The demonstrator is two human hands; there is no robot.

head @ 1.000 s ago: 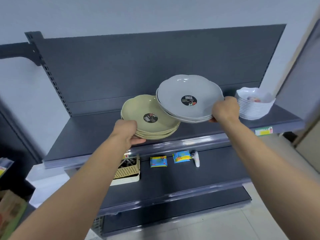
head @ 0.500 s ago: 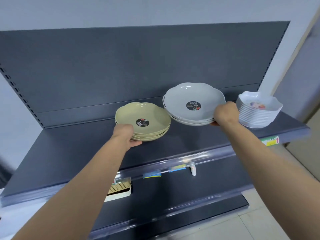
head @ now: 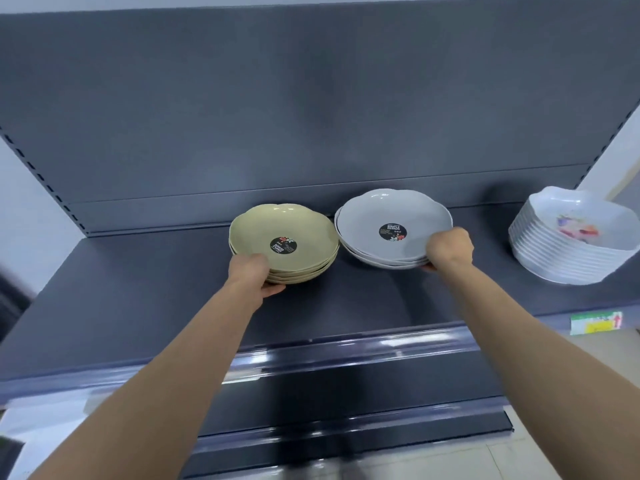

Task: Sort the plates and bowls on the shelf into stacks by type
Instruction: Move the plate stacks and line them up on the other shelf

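Observation:
A stack of several beige flower-shaped plates rests on the dark grey shelf, each top plate carrying a round black sticker. My left hand grips this stack at its near left rim. Right beside it sits a stack of grey flower-shaped plates, and my right hand holds that stack by its near right rim. The two stacks almost touch. At the far right of the shelf stands a tall stack of white bowls with a coloured print inside the top one.
The shelf's grey back panel rises right behind the stacks. A clear price rail runs along the front edge, with a green and yellow label at the right. A lower shelf shows beneath.
Both stacks moved back and down onto the shelf, the grey one lowered from the air. My view came closer and higher, hiding the lower shelf's items.

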